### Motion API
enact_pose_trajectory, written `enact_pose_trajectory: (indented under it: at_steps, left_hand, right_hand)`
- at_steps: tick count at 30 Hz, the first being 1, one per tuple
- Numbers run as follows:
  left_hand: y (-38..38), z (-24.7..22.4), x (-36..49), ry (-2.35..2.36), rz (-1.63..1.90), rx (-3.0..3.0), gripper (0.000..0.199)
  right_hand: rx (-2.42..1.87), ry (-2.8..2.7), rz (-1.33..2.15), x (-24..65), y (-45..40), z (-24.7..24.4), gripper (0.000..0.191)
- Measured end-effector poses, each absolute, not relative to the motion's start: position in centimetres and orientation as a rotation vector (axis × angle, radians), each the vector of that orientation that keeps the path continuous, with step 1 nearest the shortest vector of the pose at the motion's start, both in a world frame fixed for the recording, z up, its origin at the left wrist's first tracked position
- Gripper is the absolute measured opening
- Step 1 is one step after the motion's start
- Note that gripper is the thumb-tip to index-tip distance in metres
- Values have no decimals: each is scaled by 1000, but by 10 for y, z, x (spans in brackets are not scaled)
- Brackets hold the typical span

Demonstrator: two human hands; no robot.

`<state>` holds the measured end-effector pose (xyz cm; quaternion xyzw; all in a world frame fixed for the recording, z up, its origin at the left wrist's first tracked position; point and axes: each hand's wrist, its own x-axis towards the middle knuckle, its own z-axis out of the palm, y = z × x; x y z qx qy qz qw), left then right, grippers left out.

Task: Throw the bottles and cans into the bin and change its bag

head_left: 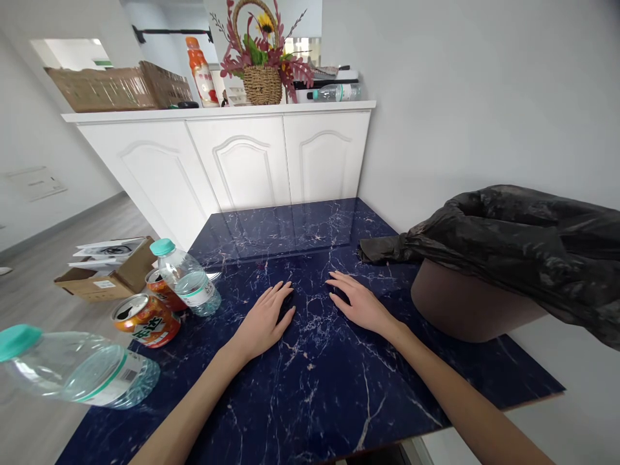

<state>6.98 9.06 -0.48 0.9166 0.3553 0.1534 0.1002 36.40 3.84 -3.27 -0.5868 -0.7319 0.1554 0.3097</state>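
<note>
My left hand [264, 321] lies palm down on the dark blue marbled table [310, 400], its fingers stretched forward and its thumb apart. Across from it my right hand [357, 302] rests the same way, fingers out flat. Neither holds anything. To the left of my left hand stand a water bottle [196, 290] with a turquoise cap, an opened orange soda can [150, 320] and a second orange can [162, 284] partly hidden behind them. Nearer to me on that side is another water bottle [97, 371]. Right of my right hand sits a brown bin [469, 300] lined with a black plastic bag [504, 239].
A white cabinet [242, 161] stands past the table's far edge. On its top are a woven flower basket [263, 85], an orange-capped bottle [201, 72], a cardboard box [101, 89] and a lying water bottle [336, 92]. Another cardboard box [92, 284] is left of the table.
</note>
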Motion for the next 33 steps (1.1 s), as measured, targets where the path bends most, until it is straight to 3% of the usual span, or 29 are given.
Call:
enact_pose_trajectory:
  at_steps: [18, 25, 29, 33]
  left_hand:
    - [93, -8, 70, 1020, 504, 2736, 50]
    - [93, -9, 69, 1044, 474, 2730, 51]
    - [94, -10, 69, 1041, 485, 2725, 51]
    - [94, -9, 69, 1036, 476, 2728, 50]
  right_hand:
    - [-1545, -1964, 365, 361, 35, -36, 48]
    - [-1605, -1948, 475, 371, -34, -32, 52]
    - [-1576, -1626, 384, 380, -95, -24, 31]
    - [-1475, -1026, -83, 405, -136, -21, 14]
